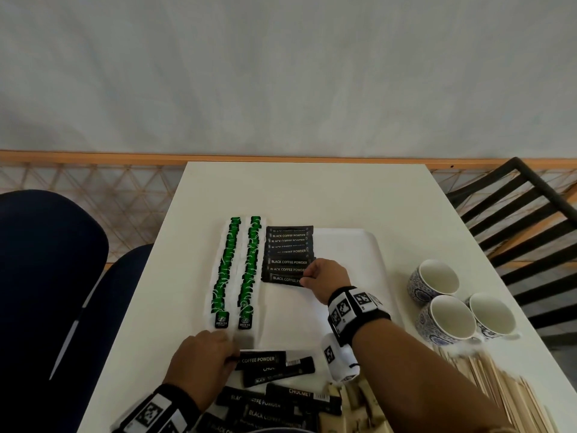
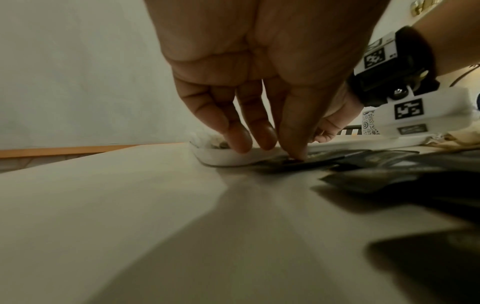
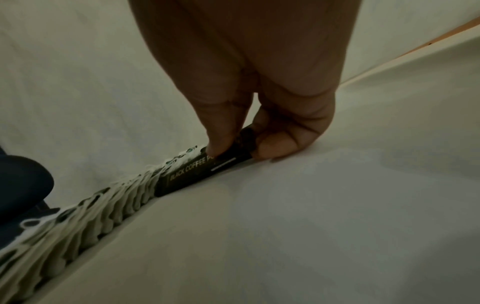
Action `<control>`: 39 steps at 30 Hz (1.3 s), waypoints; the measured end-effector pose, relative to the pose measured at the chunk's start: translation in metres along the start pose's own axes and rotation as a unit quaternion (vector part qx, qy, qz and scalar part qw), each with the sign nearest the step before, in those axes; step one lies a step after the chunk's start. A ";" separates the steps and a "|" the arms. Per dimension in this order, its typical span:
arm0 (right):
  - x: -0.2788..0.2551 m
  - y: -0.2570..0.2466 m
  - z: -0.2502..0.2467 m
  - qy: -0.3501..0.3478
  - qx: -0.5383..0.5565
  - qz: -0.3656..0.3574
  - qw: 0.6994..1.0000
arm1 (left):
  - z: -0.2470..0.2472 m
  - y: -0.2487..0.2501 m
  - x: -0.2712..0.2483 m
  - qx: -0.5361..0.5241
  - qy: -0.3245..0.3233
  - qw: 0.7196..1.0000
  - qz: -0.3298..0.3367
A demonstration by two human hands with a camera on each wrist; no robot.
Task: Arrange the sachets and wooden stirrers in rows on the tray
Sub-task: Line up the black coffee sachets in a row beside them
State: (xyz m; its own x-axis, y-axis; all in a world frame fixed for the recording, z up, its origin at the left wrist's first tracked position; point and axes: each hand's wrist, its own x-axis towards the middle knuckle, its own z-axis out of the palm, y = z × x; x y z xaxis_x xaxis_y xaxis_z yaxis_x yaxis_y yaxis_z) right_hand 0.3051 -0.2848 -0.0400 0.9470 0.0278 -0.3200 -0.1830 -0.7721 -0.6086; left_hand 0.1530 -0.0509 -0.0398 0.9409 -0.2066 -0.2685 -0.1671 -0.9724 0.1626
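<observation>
A white tray lies on the table, holding two rows of green tea sachets and one column of black coffee sachets. My right hand pinches the right end of the nearest black sachet in that column. The right wrist view shows thumb and finger of that hand on this sachet, which lies low on the tray. My left hand pinches the left end of another black coffee sachet at the tray's near rim. Wooden stirrers lie in a heap near right.
Several loose black sachets and some beige ones are piled at the table's near edge. Three blue-patterned cups stand right of the tray. A black slatted chair is at the right and a dark blue seat at the left.
</observation>
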 end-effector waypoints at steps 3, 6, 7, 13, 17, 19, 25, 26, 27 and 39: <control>0.002 -0.003 0.001 0.007 -0.014 0.000 1.000 | 0.004 0.000 -0.001 0.003 -0.009 1.000 -0.015; 0.005 -0.006 0.002 0.003 -0.034 -0.008 0.999 | 0.010 -0.002 -0.003 -0.012 0.012 1.000 -0.015; 0.006 -0.006 0.003 0.003 -0.043 -0.012 0.999 | 0.012 -0.003 -0.003 -0.022 0.019 0.999 -0.024; 0.005 -0.007 0.005 0.013 -0.056 -0.005 0.998 | 0.004 0.006 -0.004 -0.020 -0.005 1.000 -0.015; 0.003 -0.007 0.006 0.018 -0.045 -0.004 0.999 | 0.005 0.009 -0.006 -0.032 0.004 0.999 -0.024; 0.001 -0.006 0.006 0.019 -0.041 -0.011 0.999 | 0.003 0.010 -0.007 -0.031 -0.014 0.999 -0.031; -0.023 -0.008 0.007 -0.010 -0.070 -0.119 0.990 | -0.001 0.011 -0.007 -0.035 -0.025 0.998 -0.043; -0.031 -0.010 0.006 -0.038 -0.075 -0.146 0.986 | -0.002 0.011 -0.007 -0.042 -0.025 0.998 -0.046; -0.039 -0.011 0.006 -0.070 -0.076 -0.171 0.980 | -0.003 0.011 -0.008 -0.060 -0.019 0.997 -0.052; -0.085 -0.008 0.008 -0.308 0.107 -0.113 0.939 | -0.017 0.004 0.003 -0.356 0.090 0.928 -0.069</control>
State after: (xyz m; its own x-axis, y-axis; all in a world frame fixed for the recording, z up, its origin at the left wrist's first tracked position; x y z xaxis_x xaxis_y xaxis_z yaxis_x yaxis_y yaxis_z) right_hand 0.2239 -0.2755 -0.0138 0.6480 0.5878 -0.4843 -0.1081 -0.5585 -0.8224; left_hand 0.1597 -0.0539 -0.0237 0.9836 -0.0012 -0.1806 0.1353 -0.6574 0.7413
